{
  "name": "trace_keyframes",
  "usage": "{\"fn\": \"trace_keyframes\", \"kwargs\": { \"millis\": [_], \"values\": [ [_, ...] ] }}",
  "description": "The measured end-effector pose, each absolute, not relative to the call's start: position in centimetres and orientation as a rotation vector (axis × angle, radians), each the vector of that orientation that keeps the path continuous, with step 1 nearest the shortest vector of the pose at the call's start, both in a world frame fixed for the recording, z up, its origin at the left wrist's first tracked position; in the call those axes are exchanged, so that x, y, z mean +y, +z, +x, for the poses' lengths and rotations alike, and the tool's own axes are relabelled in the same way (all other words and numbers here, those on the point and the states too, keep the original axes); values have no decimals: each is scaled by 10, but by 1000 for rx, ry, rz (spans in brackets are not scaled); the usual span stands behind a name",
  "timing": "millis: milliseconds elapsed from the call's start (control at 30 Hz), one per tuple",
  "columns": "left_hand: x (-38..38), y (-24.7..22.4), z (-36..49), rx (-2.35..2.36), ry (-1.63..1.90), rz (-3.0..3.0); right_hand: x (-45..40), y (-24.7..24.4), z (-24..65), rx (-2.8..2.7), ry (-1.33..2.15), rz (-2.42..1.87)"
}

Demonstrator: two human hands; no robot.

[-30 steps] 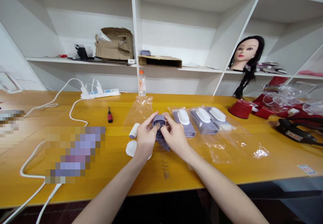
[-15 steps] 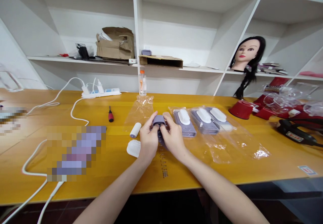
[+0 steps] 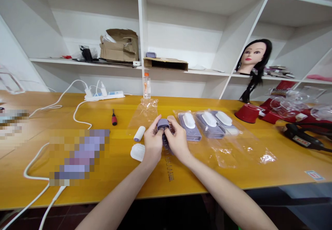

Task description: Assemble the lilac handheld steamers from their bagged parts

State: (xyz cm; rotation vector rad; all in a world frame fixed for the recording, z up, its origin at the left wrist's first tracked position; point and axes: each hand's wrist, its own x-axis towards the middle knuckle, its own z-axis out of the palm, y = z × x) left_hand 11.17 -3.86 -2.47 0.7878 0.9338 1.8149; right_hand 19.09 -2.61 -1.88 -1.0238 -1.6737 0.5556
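Note:
A small purple-grey part [image 3: 163, 123] is held between both hands above the table. My left hand [image 3: 153, 138] grips its left side, and my right hand [image 3: 177, 138] grips its right side, with both thumbs pressed at its near opening. Below the thumbs, more of a dark purple piece shows partly between the palms. Left of my left hand lie a white cylinder with a purple end [image 3: 139, 133] and a white bristled pad [image 3: 137, 152], partly hidden by that hand. Small screws [image 3: 169, 173] lie in rows near my wrists.
Three purple units with white pads [image 3: 190, 128] [image 3: 211, 128] [image 3: 225, 119] rest on clear bags at right. A red-black screwdriver [image 3: 114, 118], a power strip [image 3: 105, 95] and a bottle [image 3: 146, 86] stand or lie behind. Red machines [image 3: 247, 113] and a black tool [image 3: 301, 136] are far right.

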Motion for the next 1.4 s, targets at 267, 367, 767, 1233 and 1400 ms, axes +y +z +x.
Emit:
{"fn": "trace_keyframes", "kwargs": {
  "millis": [267, 367, 767, 1233, 1400],
  "values": [
    [-38, -25, 111, 907, 1825, 818, -23, -24, 189, -1630, 591, -951],
    [-37, -25, 111, 909, 1832, 799, -22, -25, 188, -1626, 603, -944],
    [-38, -22, 109, 889, 1787, 768, -23, -17, 195, -1714, 484, -1052],
    [-51, -9, 103, 911, 1550, 829, -16, -14, 205, -1668, 578, -1003],
    [-50, -8, 101, 913, 1547, 757, -15, -12, 207, -1747, 587, -1046]
  ]
}}
